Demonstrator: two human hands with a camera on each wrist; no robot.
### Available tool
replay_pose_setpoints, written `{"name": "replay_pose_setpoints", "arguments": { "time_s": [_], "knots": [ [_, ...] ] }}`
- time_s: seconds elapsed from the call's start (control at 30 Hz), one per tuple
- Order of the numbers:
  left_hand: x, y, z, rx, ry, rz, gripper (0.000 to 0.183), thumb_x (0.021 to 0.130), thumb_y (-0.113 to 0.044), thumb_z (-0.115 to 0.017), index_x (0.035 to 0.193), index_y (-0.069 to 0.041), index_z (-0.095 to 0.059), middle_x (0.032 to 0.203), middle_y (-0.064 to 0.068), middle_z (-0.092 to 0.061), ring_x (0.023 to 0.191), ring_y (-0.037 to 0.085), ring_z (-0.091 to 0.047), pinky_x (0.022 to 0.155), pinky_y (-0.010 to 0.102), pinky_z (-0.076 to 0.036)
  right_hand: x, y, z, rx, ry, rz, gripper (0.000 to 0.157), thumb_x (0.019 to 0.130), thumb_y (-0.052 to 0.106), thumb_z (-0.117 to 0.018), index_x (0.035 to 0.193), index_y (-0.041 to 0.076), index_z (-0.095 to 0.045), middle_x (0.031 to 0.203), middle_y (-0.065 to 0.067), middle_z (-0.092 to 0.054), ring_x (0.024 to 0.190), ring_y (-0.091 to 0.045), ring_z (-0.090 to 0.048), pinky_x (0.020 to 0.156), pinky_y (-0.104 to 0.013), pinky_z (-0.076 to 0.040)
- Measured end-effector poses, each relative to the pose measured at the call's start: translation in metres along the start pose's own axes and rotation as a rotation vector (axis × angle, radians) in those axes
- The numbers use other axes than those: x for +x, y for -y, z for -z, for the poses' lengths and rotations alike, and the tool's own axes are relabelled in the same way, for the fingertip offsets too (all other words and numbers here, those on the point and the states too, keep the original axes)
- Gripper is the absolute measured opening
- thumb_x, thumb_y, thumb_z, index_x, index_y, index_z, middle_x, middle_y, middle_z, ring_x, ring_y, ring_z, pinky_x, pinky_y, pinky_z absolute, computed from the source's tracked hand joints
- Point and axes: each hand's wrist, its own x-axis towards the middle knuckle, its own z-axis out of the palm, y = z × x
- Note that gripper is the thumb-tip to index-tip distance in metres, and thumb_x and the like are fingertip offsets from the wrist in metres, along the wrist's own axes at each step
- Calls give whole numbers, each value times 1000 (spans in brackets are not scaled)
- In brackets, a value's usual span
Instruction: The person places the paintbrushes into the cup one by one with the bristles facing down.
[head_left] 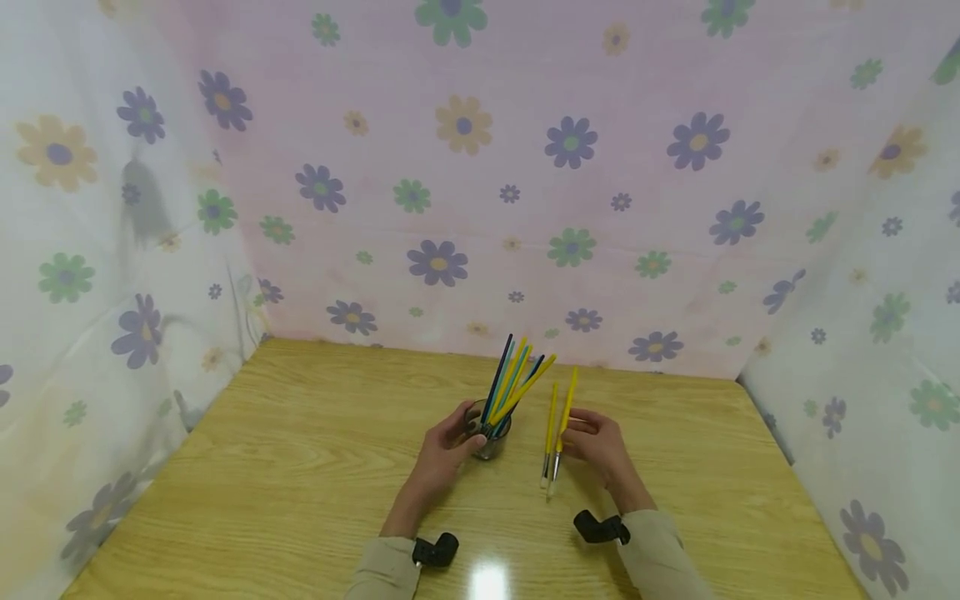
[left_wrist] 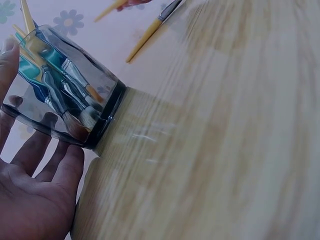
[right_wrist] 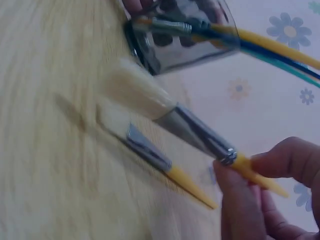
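My left hand (head_left: 437, 457) grips a clear glass cup (left_wrist: 102, 60) with a dark base, thumb and fingers around its side. Several paintbrushes (head_left: 507, 385) with yellow, teal and dark blue handles stand in it, bristles down. To the right of the cup, my right hand (head_left: 602, 447) pinches a paintbrush (right_wrist: 192, 131) by its yellow handle, near the metal ferrule. Its wide pale bristles point down, held above the table. A second, smaller yellow paintbrush (head_left: 552, 418) lies on the wood just left of the held one; its pale bristles face my side.
The wooden table (head_left: 300, 467) carries the cup and brushes. Flowered cloth (head_left: 510, 192) hangs along the back and both sides of it. A small black wrist camera (head_left: 437, 550) is strapped at the left sleeve, and another camera (head_left: 600, 527) at the right.
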Motion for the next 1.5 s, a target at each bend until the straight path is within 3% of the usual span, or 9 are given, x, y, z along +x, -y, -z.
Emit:
{"name": "replay_pose_setpoints", "arguments": {
  "time_s": [0.27,0.4,0.6,0.8,0.97,1.17,1.5],
  "knots": [
    [-2,-1,0,-5,8,4,66,99,-15,-67,158,-10,-38,154,14,-49,141,34,-47,121,54,-33,-10,0,-14,264,-7,141,54,97,-9,-57,148,-8,-39,122,-14,-57,104,-20,-68,87,-28,-62],
    [-3,-1,0,-3,6,6,66,99,-14,-67,158,-10,-38,154,15,-49,141,34,-47,121,54,-34,-13,6,-20,354,-20,237,47,97,-9,-57,142,-6,-42,113,-5,-57,102,-16,-67,86,-27,-62],
    [-1,-2,-1,-4,2,-1,67,98,-13,-68,158,-9,-38,154,16,-49,141,35,-47,121,53,-34,-15,24,-31,466,-37,343,35,96,-11,-60,127,2,-51,112,-6,-58,96,-13,-70,86,-30,-62],
    [0,0,-2,-4,4,1,67,98,-14,-69,158,-9,-38,154,17,-49,141,35,-47,121,52,-34,-18,41,-45,556,-69,356,31,95,-13,-59,120,6,-54,109,-5,-60,96,-14,-71,85,-30,-62],
    [0,0,-1,0,-3,1,67,97,-15,-70,157,-9,-39,153,17,-49,141,35,-48,121,52,-34,-20,40,-59,559,-66,384,33,93,-15,-60,121,1,-53,110,-9,-59,98,-17,-69,86,-32,-63],
    [-2,-1,1,11,-5,-8,67,98,-16,-70,157,-8,-39,153,17,-49,141,36,-48,120,54,-34,-17,29,-76,489,-72,453,38,93,-14,-64,128,-9,-52,111,-6,-63,99,-16,-67,84,-32,-63],
    [0,3,-1,1,-12,-20,67,97,-16,-71,156,-8,-41,151,16,-52,139,35,-50,120,53,-36,-10,16,-88,357,-108,464,40,91,-16,-64,130,-9,-56,114,-10,-59,100,-15,-67,82,-28,-63]
  ]
}}
